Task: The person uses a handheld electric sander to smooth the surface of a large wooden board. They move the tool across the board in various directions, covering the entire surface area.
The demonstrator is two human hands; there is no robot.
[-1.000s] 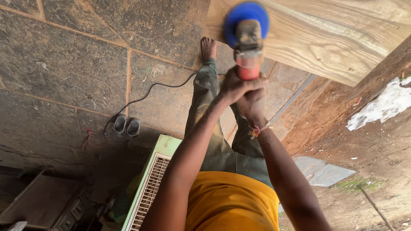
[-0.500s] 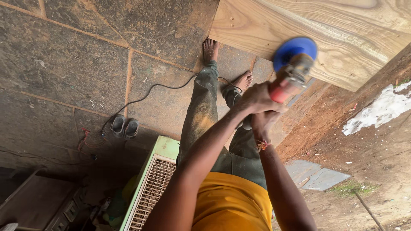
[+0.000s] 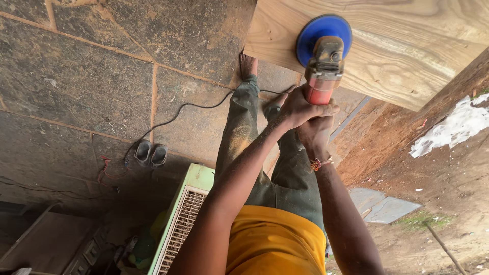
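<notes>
A person's left hand (image 3: 298, 108) and right hand (image 3: 315, 133) both clench the red body of a sander (image 3: 324, 61), its blue disc pressed on a pale wooden board (image 3: 407, 46) propped above a stone floor (image 3: 102, 76). Sanding evenly likely means keeping the disc flat, pressing lightly, and minding the black cord (image 3: 188, 109).

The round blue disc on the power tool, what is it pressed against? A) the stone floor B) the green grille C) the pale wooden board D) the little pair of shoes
C: the blue disc lies flat on the pale wooden board, with both hands wrapped around the tool's red body.
</notes>
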